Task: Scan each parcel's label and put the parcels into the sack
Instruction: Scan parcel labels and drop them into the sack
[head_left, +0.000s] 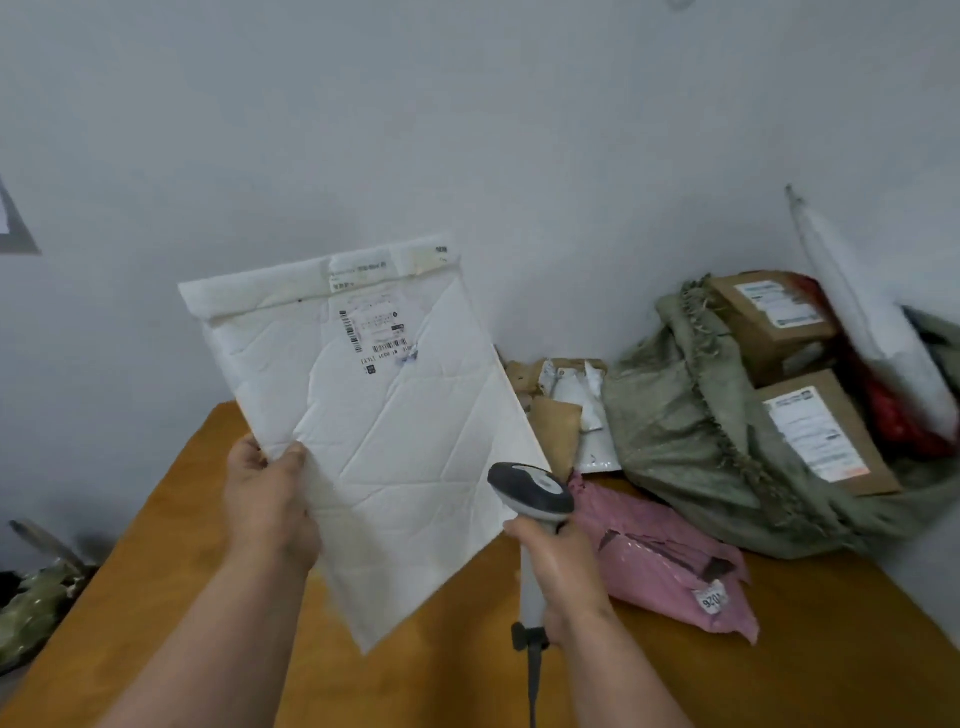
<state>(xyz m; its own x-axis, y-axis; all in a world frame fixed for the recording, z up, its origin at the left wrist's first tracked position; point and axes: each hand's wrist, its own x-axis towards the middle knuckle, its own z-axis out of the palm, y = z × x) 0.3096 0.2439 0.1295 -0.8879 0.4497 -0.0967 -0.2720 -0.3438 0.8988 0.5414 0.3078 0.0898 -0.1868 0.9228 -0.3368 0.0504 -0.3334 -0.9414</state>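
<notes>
Two boxes (810, 384) already sit in our sack (691, 436). Left hand (270, 504) grips white mailer (374, 415), right hand (561, 571) grips scanner (530, 488); seemingly unscanned. Pink parcel (670, 566) remains on tabletop (208, 519).

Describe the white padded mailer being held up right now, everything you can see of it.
The white padded mailer is a flat, creased envelope with diagonal fold lines and a folded, taped flap on top. A printed label with barcodes sits near its upper middle, facing the camera. It is held tilted above the wooden table; the left hand grips its lower left edge. The scanner in the right hand overlaps its lower right edge.
</notes>
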